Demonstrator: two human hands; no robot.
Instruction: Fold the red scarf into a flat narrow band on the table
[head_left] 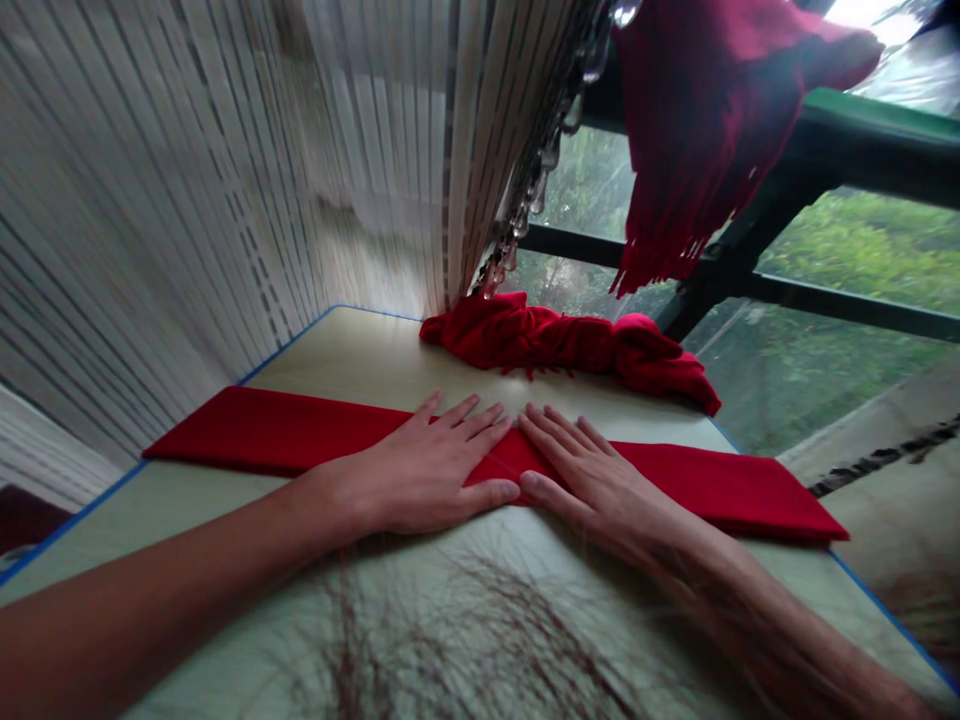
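Note:
A long red cloth [262, 432], folded into a flat band, lies across the pale table [375, 350] from left to right. My left hand [427, 470] lies flat on its middle, fingers stretched out and slightly apart. My right hand [592, 480] lies flat beside it, fingers extended, the fingertips of both hands nearly meeting over the cloth. Neither hand grips anything.
A crumpled red scarf [570, 345] lies at the table's far edge. Another red fringed scarf [697, 130] hangs over a dark window rail [862, 150]. A striped curtain [225, 170] with crystal beads [525, 215] hangs at left. Blue tape edges the table.

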